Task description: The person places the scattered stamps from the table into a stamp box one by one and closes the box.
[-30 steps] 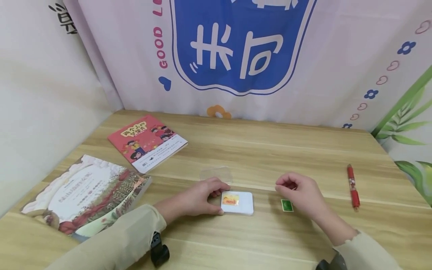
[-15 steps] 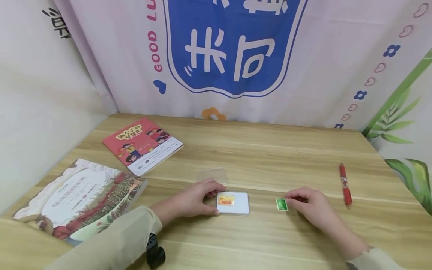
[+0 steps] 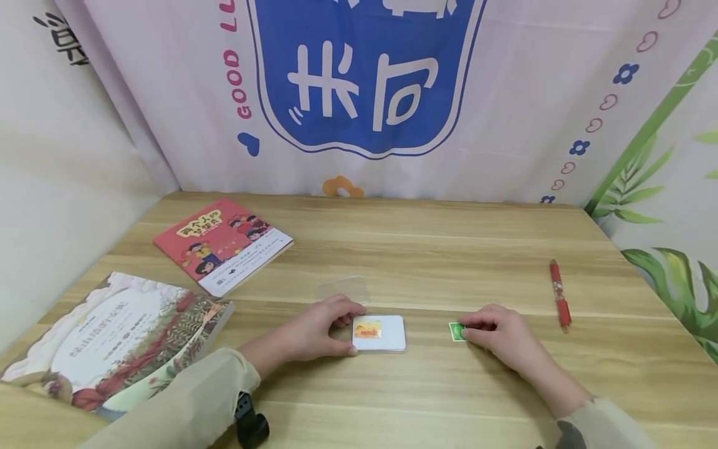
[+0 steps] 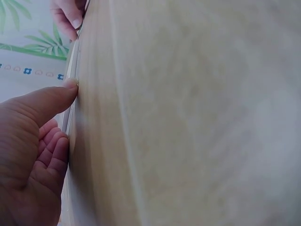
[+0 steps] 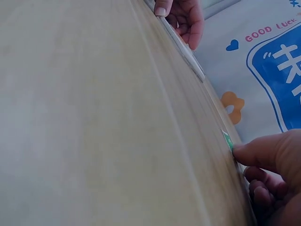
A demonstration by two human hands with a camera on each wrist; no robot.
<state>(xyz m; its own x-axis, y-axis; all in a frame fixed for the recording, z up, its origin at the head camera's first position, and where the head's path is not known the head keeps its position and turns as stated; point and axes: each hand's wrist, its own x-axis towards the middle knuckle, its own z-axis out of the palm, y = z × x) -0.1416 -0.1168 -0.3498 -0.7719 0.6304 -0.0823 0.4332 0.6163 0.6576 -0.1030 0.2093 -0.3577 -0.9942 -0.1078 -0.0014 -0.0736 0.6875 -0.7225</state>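
Observation:
In the head view, my left hand (image 3: 314, 327) holds a thin white card-like stack (image 3: 394, 333) by its left edge, thumb at the near corner and fingers at the far one. A small yellow-orange picture (image 3: 367, 329) lies on the stack's left half. To the right, my right hand (image 3: 502, 340) pinches the right edge of a small green stamp-like square (image 3: 455, 331) with a white border, down at the table. In the right wrist view, the thumb touches the green square (image 5: 227, 139). The left wrist view shows my left thumb (image 4: 49, 101) against the stack's edge.
Behind my left hand lies a clear plastic piece (image 3: 344, 288). Two books, one red (image 3: 224, 246) and one with a pale cover (image 3: 112, 343), lie at the left. A red pen (image 3: 559, 296) lies at the right of the wooden table (image 3: 426, 255).
My right hand has come down to the green square and now pinches its edge. The left hand stays at the white stack. The head view has shifted slightly.

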